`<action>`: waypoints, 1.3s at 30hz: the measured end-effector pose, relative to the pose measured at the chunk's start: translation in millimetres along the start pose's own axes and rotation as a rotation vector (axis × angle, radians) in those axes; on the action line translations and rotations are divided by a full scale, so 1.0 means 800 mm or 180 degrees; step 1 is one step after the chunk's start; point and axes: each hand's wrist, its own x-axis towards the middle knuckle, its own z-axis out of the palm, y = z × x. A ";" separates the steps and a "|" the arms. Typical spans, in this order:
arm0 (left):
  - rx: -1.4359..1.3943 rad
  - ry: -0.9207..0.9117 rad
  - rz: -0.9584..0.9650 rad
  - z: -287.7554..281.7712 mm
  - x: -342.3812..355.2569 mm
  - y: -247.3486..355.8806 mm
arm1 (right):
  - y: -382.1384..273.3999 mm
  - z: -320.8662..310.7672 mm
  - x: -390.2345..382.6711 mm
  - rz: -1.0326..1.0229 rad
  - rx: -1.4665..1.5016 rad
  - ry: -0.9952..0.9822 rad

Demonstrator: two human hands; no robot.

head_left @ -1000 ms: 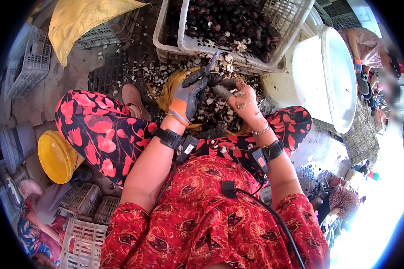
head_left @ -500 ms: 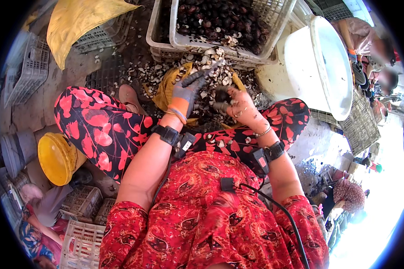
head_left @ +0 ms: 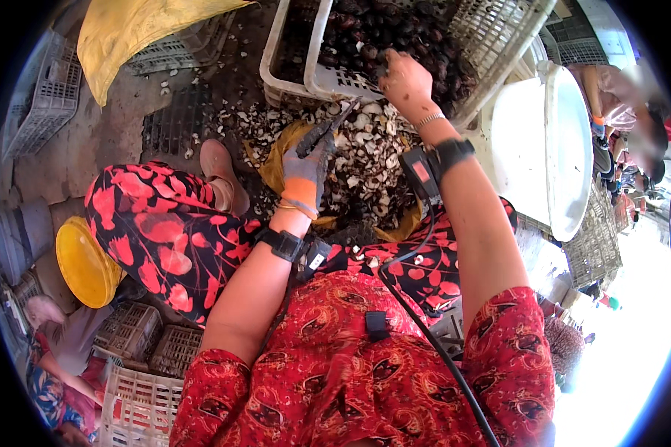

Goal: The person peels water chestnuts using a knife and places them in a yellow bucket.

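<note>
Left hand (head_left: 306, 158) grips pointed tool (head_left: 344, 118), tip by near edge of crate (head_left: 315, 52). Right hand (head_left: 408, 83) curls over that edge at dark bulbs (head_left: 406, 31) inside, grasp unclear; tip could nick it if hands meet.

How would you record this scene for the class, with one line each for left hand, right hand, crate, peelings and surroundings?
Left hand: gloved in grey with an orange cuff, holding a slim pointed tool
Right hand: over the near edge of the crate, at the dark rounded produce; its grip is hidden
Crate: pale latticed plastic, holding the produce
Peelings: white and brown, heaped on the crate's near side
Surroundings: white tub right, yellow bucket left
</note>
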 end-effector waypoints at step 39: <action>0.1065 -0.1058 -0.0446 0.000 -0.026 -0.008 | -0.020 -0.054 -0.253 0.0137 0.3082 -0.0337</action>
